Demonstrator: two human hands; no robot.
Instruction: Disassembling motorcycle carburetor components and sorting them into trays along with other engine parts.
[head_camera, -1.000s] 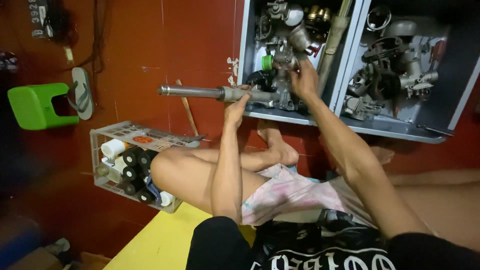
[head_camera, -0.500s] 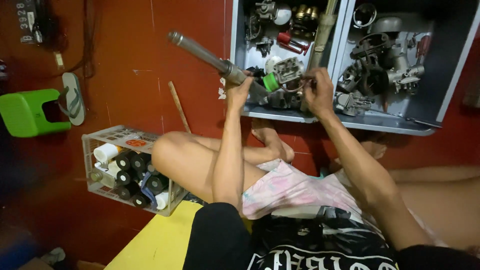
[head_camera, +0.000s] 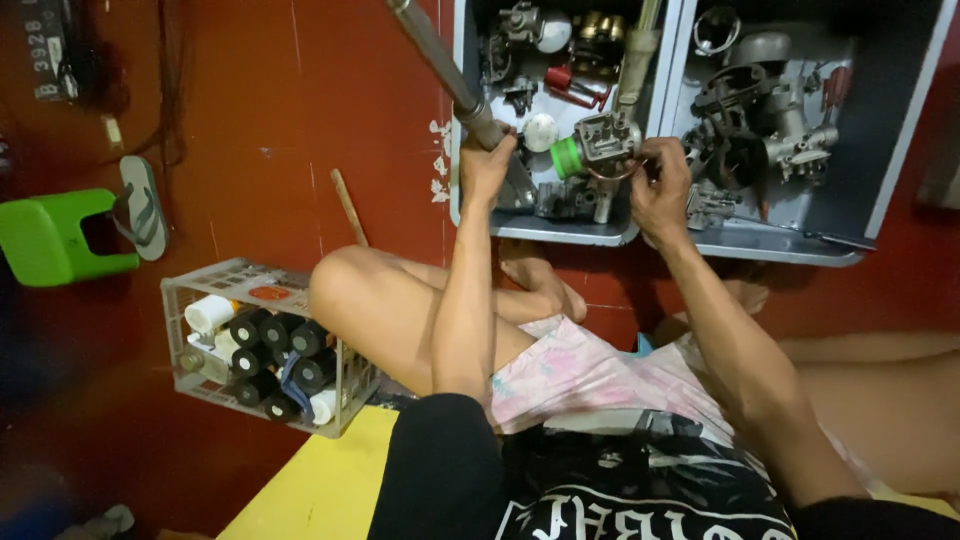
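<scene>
I am gripping the grey metal shaft (head_camera: 440, 60) in my left hand (head_camera: 487, 165), fingers wrapped tight, its end tilting up over the grey tray (head_camera: 560, 228), while my right hand (head_camera: 660, 188) is pinching the small carburettor (head_camera: 605, 140) above it

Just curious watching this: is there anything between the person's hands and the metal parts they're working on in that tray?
Nothing visible. The left hand already grips the long metal rod, and the right hand touches the small engine part over the grey tray.
</scene>
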